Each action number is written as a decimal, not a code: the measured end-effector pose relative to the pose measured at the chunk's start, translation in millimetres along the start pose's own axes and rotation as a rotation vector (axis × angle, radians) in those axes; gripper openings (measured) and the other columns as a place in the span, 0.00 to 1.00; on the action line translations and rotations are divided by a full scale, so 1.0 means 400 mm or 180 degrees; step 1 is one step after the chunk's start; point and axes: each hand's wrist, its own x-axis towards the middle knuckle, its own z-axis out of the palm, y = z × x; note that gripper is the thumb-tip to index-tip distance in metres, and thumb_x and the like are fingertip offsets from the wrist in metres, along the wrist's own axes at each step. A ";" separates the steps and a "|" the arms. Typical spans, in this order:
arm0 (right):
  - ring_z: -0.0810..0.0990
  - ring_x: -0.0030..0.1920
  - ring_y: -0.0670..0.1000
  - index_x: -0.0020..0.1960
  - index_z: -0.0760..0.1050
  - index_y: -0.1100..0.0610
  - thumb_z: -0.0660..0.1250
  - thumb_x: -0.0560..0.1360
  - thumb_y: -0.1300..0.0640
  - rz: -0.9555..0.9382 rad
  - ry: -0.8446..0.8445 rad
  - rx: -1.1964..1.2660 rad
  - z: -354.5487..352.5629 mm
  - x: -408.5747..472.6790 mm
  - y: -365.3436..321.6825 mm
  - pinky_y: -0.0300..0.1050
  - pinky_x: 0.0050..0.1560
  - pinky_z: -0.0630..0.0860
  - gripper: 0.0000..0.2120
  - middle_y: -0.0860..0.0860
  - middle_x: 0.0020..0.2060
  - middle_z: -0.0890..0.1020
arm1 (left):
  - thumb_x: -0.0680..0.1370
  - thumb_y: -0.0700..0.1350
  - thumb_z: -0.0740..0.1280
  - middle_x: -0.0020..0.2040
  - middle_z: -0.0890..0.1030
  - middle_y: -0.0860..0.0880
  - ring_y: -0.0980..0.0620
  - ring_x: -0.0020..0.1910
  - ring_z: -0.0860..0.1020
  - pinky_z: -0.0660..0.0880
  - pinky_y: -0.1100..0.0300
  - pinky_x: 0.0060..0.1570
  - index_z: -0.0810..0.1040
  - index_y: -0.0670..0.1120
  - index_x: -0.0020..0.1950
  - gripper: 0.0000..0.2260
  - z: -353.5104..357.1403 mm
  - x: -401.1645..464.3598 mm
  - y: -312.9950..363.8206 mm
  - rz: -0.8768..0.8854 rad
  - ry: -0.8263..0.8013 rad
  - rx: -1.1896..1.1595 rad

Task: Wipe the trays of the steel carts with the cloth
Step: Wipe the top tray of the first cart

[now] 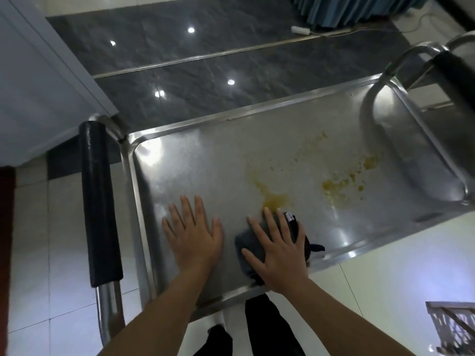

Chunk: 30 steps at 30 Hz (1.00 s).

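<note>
Both hands lie flat on a steel cart's tray (195, 155): left hand (195, 237) open, fingers spread on bare metal; right hand (277, 250) splayed, pressing a dark cloth (250, 244) near the tray's front edge. Yellowish stains (339, 186) spread toward two o'clock, black-padded handle (99, 201) at nine.

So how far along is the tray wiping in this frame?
Early on. The tray's left part looks free of stains, though nothing shows it was wiped. In hand: the right hand presses the dark cloth flat at the edge of the yellow-brown stains; the left hand rests flat beside it. Left: those stains and the splatter further right.
</note>
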 end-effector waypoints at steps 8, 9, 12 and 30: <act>0.49 0.81 0.58 0.80 0.54 0.41 0.48 0.77 0.29 0.0076 0.0172 0.0119 -0.051 0.321 -0.051 0.73 0.73 0.46 0.34 0.52 0.80 0.57 | 0.79 0.60 0.54 0.80 0.58 0.40 0.35 0.78 0.56 0.52 0.35 0.74 0.59 0.48 0.80 0.31 0.010 0.012 0.003 0.0014 0.0203 0.0260; 0.47 0.81 0.58 0.80 0.53 0.40 0.47 0.77 0.29 0.0062 0.0142 0.0160 -0.060 0.368 -0.061 0.73 0.73 0.45 0.35 0.51 0.81 0.55 | 0.79 0.60 0.54 0.80 0.59 0.41 0.35 0.78 0.56 0.53 0.34 0.74 0.60 0.48 0.80 0.31 0.012 0.015 0.003 -0.0009 0.0221 0.0269; 0.42 0.80 0.58 0.80 0.48 0.40 0.45 0.77 0.29 0.0026 0.0057 0.0224 -0.087 0.512 -0.093 0.72 0.73 0.42 0.35 0.51 0.81 0.50 | 0.78 0.61 0.53 0.79 0.60 0.41 0.35 0.78 0.57 0.53 0.35 0.74 0.62 0.49 0.80 0.32 0.015 0.023 0.005 -0.0068 0.0256 0.0283; 0.37 0.80 0.56 0.80 0.41 0.39 0.42 0.77 0.27 0.0624 0.0169 0.0257 -0.164 0.839 -0.021 0.71 0.74 0.40 0.35 0.51 0.82 0.43 | 0.78 0.61 0.55 0.80 0.61 0.44 0.38 0.79 0.55 0.53 0.38 0.76 0.62 0.51 0.79 0.31 -0.003 0.032 0.003 -0.0088 0.0353 0.0231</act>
